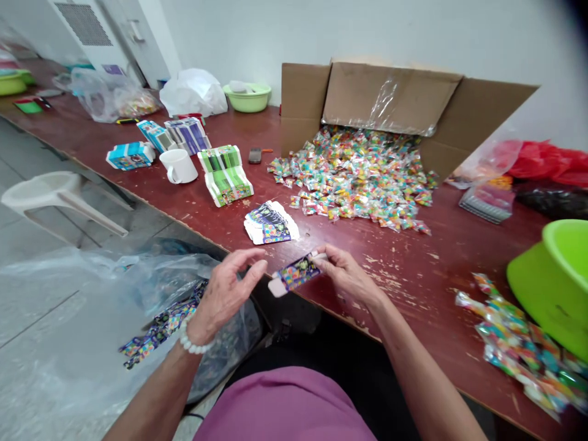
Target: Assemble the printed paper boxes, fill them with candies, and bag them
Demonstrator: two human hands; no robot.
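Observation:
A small dark-blue printed candy box [299,274] is pinched at its right end by my right hand [343,271], over the table's front edge. Its white end flap sticks out toward the left. My left hand [233,293], with a pale bead bracelet at the wrist, hovers just left of the box; thumb and fingers are apart and nothing is between them. Just beyond lies a stack of flattened dark-blue boxes [271,223]. Past that, many small wrapped candies [362,177] spill from an open cardboard carton [390,98].
On the red-brown table [404,269] stand a white mug [179,166], green flat cartons [226,176] and blue boxes [131,155]. More candies [519,343] lie beside a green basin [551,282] at right. A clear bag [105,331] with dark-blue boxes hangs low left, near a white stool [50,190].

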